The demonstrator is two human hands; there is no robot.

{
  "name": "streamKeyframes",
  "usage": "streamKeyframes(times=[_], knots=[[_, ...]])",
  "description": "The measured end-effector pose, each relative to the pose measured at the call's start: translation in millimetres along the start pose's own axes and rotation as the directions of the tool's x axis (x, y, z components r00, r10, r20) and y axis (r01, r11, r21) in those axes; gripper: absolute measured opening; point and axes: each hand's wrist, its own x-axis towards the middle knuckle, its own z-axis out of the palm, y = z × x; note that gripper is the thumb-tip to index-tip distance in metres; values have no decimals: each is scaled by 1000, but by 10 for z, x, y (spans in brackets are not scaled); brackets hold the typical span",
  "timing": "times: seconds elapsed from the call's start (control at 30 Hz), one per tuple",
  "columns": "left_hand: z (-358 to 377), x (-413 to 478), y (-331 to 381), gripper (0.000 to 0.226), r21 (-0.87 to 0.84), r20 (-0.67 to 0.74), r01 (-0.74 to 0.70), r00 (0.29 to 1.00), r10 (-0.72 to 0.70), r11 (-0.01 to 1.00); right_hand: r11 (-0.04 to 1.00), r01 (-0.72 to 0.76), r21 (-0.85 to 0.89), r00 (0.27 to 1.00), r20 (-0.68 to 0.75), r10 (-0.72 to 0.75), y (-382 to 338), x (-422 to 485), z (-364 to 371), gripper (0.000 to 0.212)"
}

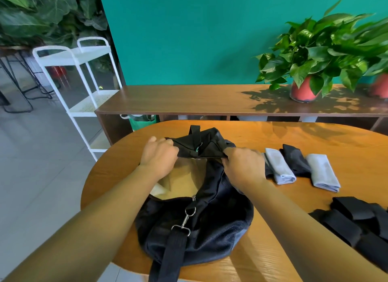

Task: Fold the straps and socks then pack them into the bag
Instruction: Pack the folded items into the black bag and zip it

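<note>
A black duffel bag (212,225) lies on the round wooden table (315,134), its top flap lifted and a tan lining showing inside. My left hand (157,155) grips the flap's left corner. My right hand (243,164) grips its right corner. To the right lie folded socks in a row: a grey sock (279,166), a black sock (296,160) and another grey sock (323,172). Folded black straps (357,220) are piled at the table's near right edge.
A wooden sideboard (189,99) stands behind the table with a potted plant (310,61) in a red pot. A white metal trolley (84,71) stands at the left on the tiled floor. The bag's shoulder strap (168,258) hangs over the near table edge.
</note>
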Motion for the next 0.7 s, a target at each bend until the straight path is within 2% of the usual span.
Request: streamKeyframes(times=[0.07,0.13,0.23,0.3,0.33,0.4,0.47,0.5,0.57,0.63,0.7], knots=[[54,45,-135,15,-119,-10,113,993,-115,986,994,-9,-109,1000,24,12,81,9,3,17],[73,124,-333,25,-339,50,261,964,-260,904,980,0,-200,998,59,12,182,27,24,17],[73,214,-434,37,-451,129,322,946,-296,833,972,38,-233,989,149,-3,200,28,34,17],[90,235,-397,38,-491,159,341,940,-302,802,979,38,-198,988,154,-7,194,29,82,16],[110,244,-386,38,-515,164,351,936,-312,782,986,52,-159,995,96,-37,202,20,97,15],[121,260,-380,41,-565,155,371,925,-347,737,986,165,-15,973,-158,-166,216,-51,105,11],[105,273,-377,42,-584,134,371,921,-365,722,929,365,53,914,-207,-348,173,-142,35,47],[94,280,-373,42,-577,125,369,921,-369,728,891,451,54,882,-178,-436,141,-174,0,60],[84,292,-370,42,-549,128,383,917,-378,743,828,560,-9,826,-64,-560,87,-216,7,68],[96,311,-370,43,-540,131,393,913,-387,744,821,564,-94,826,48,-562,142,-224,150,66],[113,336,-365,46,-545,124,390,913,-390,742,841,525,-127,851,96,-517,215,-231,268,61]])
